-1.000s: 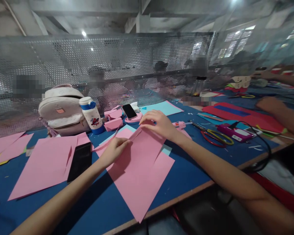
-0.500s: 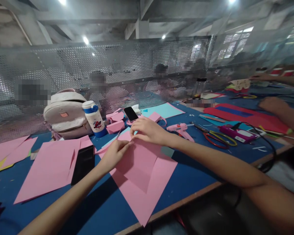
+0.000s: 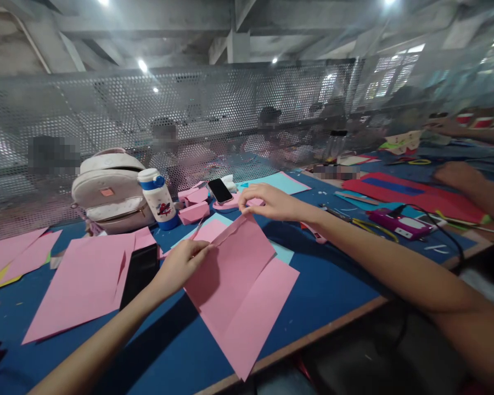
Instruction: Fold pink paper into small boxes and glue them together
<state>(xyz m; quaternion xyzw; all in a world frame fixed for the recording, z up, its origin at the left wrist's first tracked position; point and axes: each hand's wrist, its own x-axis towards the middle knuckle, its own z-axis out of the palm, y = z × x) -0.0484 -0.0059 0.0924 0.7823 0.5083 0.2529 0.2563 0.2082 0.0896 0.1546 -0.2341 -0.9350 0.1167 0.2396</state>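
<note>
A pink sheet of paper (image 3: 234, 263) is raised at its far edge, where a narrow strip is folded over. My left hand (image 3: 185, 263) pinches the left end of that edge between thumb and fingers. At the other end of the same edge, my right hand (image 3: 269, 202) has its fingertips closed on the paper. Beneath lies another pink sheet (image 3: 267, 307), one corner reaching the table's front edge. Light blue paper (image 3: 283, 253) peeks out behind. A pink glue gun (image 3: 316, 235) is mostly hidden by my right forearm.
On the blue table (image 3: 325, 296), a black phone (image 3: 140, 274) and pink sheets (image 3: 82, 274) lie left. A bottle (image 3: 158, 200) and backpack (image 3: 111, 192) stand behind. Scissors (image 3: 374, 227), a purple device (image 3: 399, 224) and another person's arm (image 3: 465, 186) are right.
My right hand has moved right, away from my left hand, along the sheet's far edge. The folded strip now shows between them, and my right forearm covers more of the glue gun.
</note>
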